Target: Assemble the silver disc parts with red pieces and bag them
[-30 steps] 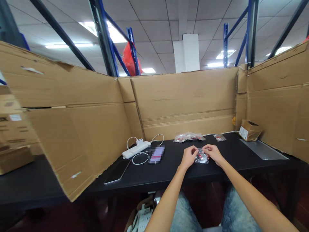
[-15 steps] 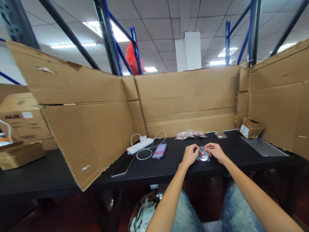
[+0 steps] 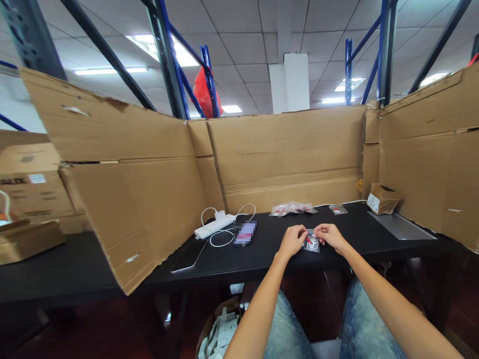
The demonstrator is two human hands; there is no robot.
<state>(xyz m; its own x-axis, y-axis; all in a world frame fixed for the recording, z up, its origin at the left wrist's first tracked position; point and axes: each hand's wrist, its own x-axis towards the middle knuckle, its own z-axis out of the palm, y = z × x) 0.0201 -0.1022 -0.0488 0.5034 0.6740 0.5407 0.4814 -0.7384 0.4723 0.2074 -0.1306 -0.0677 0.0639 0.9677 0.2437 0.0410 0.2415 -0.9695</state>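
A small clear plastic bag [image 3: 311, 243] with shiny round metal parts and a red piece inside lies near the table's front edge. Pinched at its upper left corner is my left hand [image 3: 294, 239], fingers closed on the plastic. My right hand [image 3: 329, 235] grips the upper right of the same bag. The fingertips hide the bag's top edge. Behind the hands is a pile of similar clear bags [image 3: 292, 208] with red bits, and one more bag [image 3: 338, 209] lies apart to the right.
A white power strip [image 3: 214, 226] with cables, a dark phone [image 3: 189, 256] and a phone with a blurred screen [image 3: 245, 233] lie to the left. At the right stand a small open carton [image 3: 383, 198] and a grey sheet [image 3: 402, 226]. Cardboard walls [image 3: 292, 149] enclose the table.
Both hands stay on the bag, which now looks more crumpled, with its round metal parts less plainly seen. The whole view has shifted slightly.
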